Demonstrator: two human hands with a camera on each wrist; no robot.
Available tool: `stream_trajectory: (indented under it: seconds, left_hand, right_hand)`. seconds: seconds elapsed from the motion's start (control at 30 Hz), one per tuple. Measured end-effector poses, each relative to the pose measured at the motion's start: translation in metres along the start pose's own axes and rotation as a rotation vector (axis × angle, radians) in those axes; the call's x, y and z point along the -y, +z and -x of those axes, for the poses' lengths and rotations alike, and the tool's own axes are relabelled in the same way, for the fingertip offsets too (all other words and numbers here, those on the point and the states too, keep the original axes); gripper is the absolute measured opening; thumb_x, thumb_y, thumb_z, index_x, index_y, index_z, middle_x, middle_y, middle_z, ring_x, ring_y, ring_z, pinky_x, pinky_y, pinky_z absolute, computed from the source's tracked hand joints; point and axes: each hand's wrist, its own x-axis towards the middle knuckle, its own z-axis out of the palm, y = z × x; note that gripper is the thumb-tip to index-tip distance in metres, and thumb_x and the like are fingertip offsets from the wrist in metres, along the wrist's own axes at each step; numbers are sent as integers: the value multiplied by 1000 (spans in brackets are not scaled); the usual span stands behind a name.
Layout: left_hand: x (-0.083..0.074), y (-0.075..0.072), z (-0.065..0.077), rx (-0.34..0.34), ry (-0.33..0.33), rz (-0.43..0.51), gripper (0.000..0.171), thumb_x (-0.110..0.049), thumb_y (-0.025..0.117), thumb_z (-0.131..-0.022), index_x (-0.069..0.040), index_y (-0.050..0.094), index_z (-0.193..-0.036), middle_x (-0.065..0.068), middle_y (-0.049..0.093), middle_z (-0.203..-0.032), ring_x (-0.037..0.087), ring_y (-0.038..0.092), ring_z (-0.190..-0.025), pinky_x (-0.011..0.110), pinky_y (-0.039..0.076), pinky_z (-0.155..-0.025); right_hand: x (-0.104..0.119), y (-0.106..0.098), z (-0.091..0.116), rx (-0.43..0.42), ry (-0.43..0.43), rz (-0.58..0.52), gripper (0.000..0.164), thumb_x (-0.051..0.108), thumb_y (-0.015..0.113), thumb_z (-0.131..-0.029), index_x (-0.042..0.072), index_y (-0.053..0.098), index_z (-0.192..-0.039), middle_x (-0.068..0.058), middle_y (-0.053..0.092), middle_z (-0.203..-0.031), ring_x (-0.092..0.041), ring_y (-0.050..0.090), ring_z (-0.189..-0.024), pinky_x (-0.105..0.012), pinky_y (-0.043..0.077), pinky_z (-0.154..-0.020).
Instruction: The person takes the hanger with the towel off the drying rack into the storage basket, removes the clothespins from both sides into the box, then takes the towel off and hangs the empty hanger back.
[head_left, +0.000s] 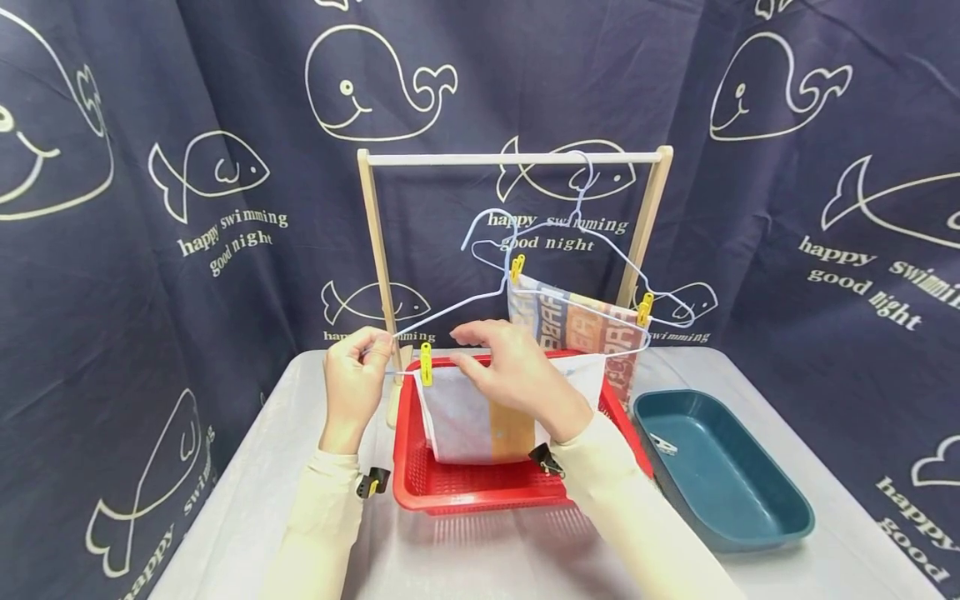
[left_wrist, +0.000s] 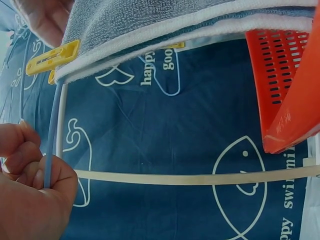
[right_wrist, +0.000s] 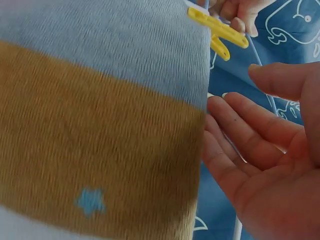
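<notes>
My left hand (head_left: 358, 377) grips one end of a light-blue wire clothes hanger (head_left: 450, 312); in the left wrist view the fingers curl round its wire. Over the hanger's lower bar hangs a folded towel (head_left: 457, 421) with grey-blue, mustard and white bands. A yellow clothespin (head_left: 426, 364) clips the towel at its left end. My right hand (head_left: 517, 367) is in front of the towel's upper part in the head view, its fingers extended and thumb apart. In the right wrist view that open hand (right_wrist: 260, 155) has its fingertips at the towel's side edge, holding nothing.
Beneath the towel stands a red basket (head_left: 480, 502). A wooden rack (head_left: 375, 242) behind it carries a second hanger (head_left: 611, 243) with a patterned cloth (head_left: 581, 325) held by yellow clothespins. At right, a teal tub (head_left: 723, 467) contains a white clothespin (head_left: 663, 444).
</notes>
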Motion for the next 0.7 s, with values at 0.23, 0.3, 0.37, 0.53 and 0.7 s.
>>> stream_trajectory:
  seconds: [0.23,0.3,0.37,0.53,0.7]
  left_hand:
    - [2,1,0,-7,3,-1,18,-3,67,-93,-3,73,-76,-1,50,-58,9,40,-54,25,30,-51]
    - [2,1,0,-7,4,1,18,-3,67,-93,-4,73,-76,-1,49,-58,9,40,-54,25,30,-51]
    - [2,2,0,-7,5,2,19,-3,67,-93,-5,73,-75,-1,49,-58,9,40,-53,25,30,-51]
    - [2,1,1,-4,12,4,19,-3,67,-94,-3,72,-75,-1,48,-58,10,39,-54,25,30,-51]
    - [3,1,1,-3,16,-5,20,-5,66,-95,-3,72,-76,-1,48,-58,10,40,-54,24,30,-51]
  right_hand:
    - [11,9,-10,15,-31,-22,30,22,77,-92,9,76,-119,-3,77,-114,-18,71,-110,-36,54,-98]
    - [11,12,-12,17,-38,-35,29,21,77,-92,9,76,-118,-3,77,-113,-17,72,-108,-34,54,-97]
    - [12,14,-14,20,-33,-44,29,21,77,-92,8,76,-118,-3,77,-112,-16,72,-106,-34,55,-96]
    - [14,18,-16,48,2,-61,31,24,77,-92,8,76,-118,-4,77,-111,-16,74,-103,-34,57,-93]
    - [16,22,-17,51,10,-69,30,24,78,-92,8,76,-118,-4,78,-107,-16,75,-99,-33,58,-90]
